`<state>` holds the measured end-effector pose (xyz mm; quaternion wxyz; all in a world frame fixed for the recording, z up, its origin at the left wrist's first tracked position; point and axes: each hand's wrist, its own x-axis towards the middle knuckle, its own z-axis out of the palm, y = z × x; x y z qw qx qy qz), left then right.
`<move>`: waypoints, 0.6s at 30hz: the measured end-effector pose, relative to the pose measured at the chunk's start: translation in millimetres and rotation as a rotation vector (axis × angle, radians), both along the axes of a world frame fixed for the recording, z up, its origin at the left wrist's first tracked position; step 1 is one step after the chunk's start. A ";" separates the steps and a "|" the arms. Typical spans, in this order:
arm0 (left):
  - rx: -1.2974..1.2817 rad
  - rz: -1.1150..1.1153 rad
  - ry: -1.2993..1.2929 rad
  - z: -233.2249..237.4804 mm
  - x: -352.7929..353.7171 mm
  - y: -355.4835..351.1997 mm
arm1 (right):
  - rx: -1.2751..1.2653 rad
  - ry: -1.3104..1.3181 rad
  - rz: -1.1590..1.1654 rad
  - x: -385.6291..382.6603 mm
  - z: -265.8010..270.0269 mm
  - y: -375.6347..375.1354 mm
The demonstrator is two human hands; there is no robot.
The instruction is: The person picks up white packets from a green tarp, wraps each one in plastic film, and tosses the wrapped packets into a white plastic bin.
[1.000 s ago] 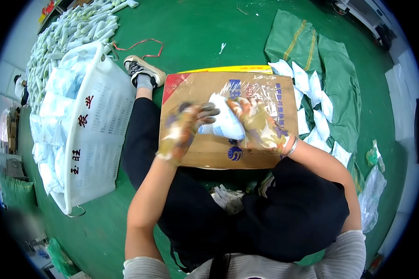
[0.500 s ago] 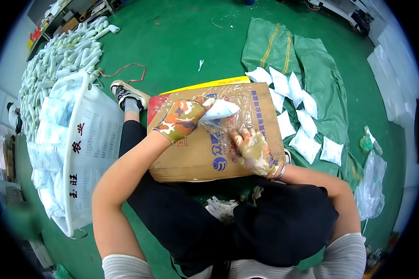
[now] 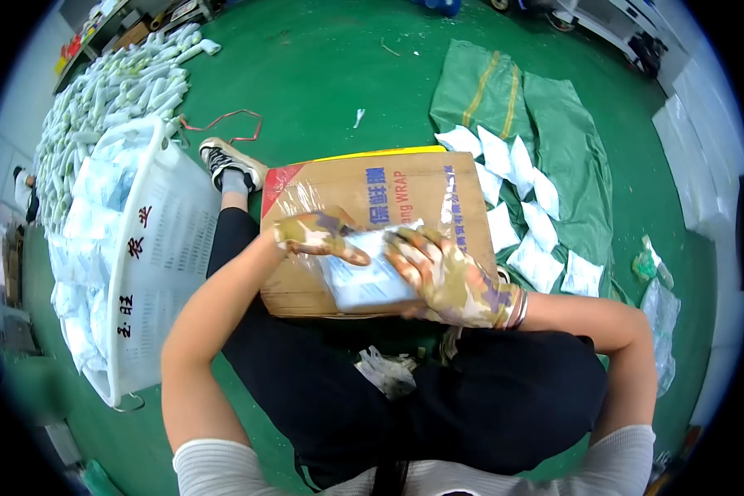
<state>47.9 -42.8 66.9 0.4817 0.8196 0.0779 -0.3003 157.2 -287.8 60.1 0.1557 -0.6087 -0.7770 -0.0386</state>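
A pale blue-and-white pillow-shaped packet (image 3: 364, 277) lies at the near side of a cardboard box (image 3: 310, 291) between my legs. My left hand (image 3: 318, 236), in a camouflage-patterned glove, holds the packet's upper left edge, thumb over it. In a matching glove, my right hand (image 3: 450, 277) has its bare fingertips curled onto the upper right of the packet. Shiny clear film shows on the box beside my left hand. The underside of the packet is hidden.
At left stands a white plastic crate (image 3: 153, 273) full of similar packets. Behind it are heaped pale wrapped rolls (image 3: 116, 91). Several white packets (image 3: 540, 225) rest on a green woven sheet (image 3: 583, 165) at right. A red strap (image 3: 236, 116) lies on the floor.
The packet has moved toward my body and now lies lower on the box. My left hand has come down with it. My right hand has shifted from the clear film onto the packet.
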 end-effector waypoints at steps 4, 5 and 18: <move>0.089 -0.233 0.102 -58.6 3.5 -14.4 | -0.282 0.133 -0.018 -5.5 -24.8 -1.6; -0.214 -0.307 -0.059 -93.2 0.2 -6.6 | -0.360 0.260 -0.187 -15.0 -27.4 15.0; 0.575 0.160 -0.431 -38.7 28.0 -22.3 | -0.867 1.191 -0.059 99.0 -51.9 138.3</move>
